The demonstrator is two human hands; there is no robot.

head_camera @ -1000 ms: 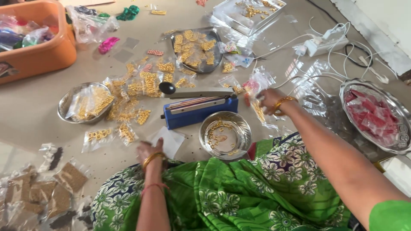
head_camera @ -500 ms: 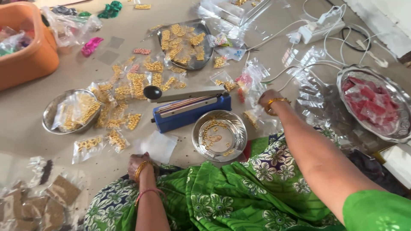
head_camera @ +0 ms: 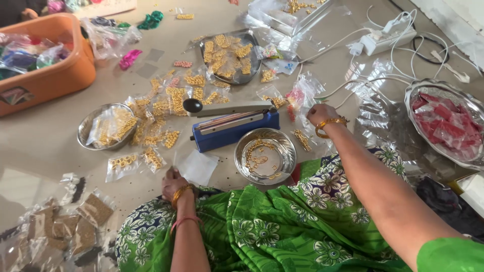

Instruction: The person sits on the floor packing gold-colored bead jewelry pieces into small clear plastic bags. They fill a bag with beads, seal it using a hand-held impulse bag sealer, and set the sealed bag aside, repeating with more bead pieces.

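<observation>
nearby, blue sealer (head_camera: 233, 128) and steel bowl (head_camera: 265, 155) sit between hands; fingers' state unclear

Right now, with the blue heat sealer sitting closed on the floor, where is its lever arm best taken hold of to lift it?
Grip the black round knob at the left end of the blue heat sealer arm. It is the free end, farthest from what looks like the hinge on the right, and it stands clear above the gold trinket packets. Come from above and slightly left; fingers should wrap it easily.

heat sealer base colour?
Blue, with a black knob on its grey lever arm; heat sealer, head view.
</observation>
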